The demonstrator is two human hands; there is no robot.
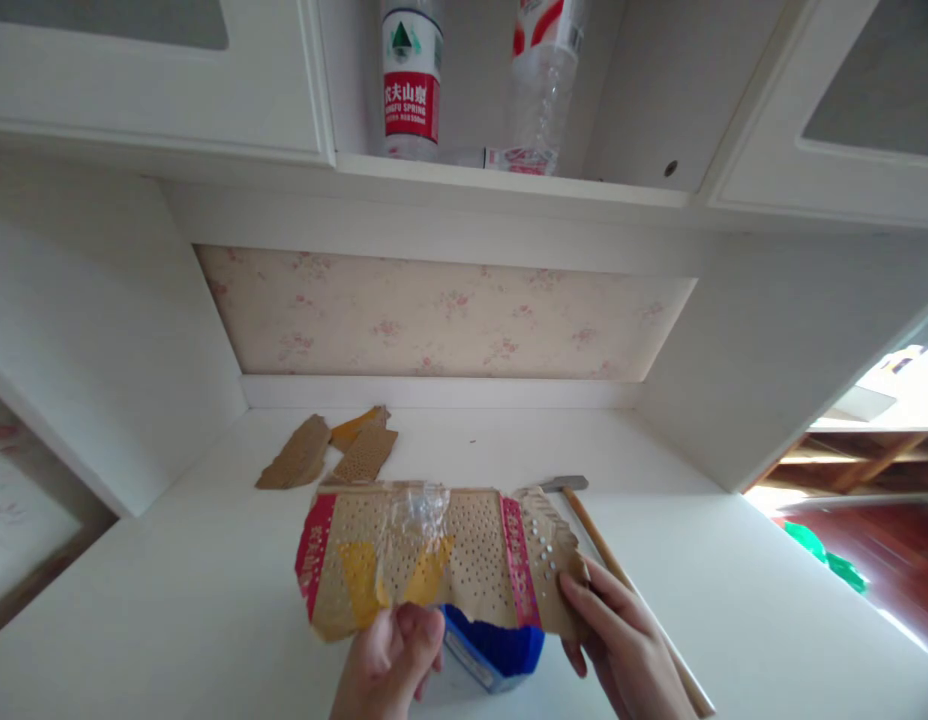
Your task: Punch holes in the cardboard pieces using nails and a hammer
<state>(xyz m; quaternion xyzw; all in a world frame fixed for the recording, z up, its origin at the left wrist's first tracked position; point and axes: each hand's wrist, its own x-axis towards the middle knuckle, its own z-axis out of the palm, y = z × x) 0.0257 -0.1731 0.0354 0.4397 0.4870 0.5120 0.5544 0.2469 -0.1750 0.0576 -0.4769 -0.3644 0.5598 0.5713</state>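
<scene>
Both grips closed on perforated cardboard (475,555) over the desk (201,590)

At the left, torn cardboard scraps (293,458) lie on the desk, one slightly apart from the others. The left grip (396,650) is pinched shut on the cardboard's lower edge, left of its middle, with thumb and fingers close together. The piece stretches sideways between two red printed bands (519,562), with yellow patches (359,580) and shiny clear tape (417,512) on its face. The right grip (621,625) clasps the right end, thumb on the near face and fingers behind. Beside that hand, a tool (603,546) with a long wooden handle lies slantwise on the desk.

Among the containers, the leftmost is an upright bottle (411,90) with a red and white label, inside the open cabinet (651,90) overhead. To its right stands a clear bottle (543,90), its top out of view. Whether either holds liquid cannot be told. Lower down, between the hands, a blue container (501,655) sits on the desk, partly hidden by the cardboard; its contents cannot be made out.
</scene>
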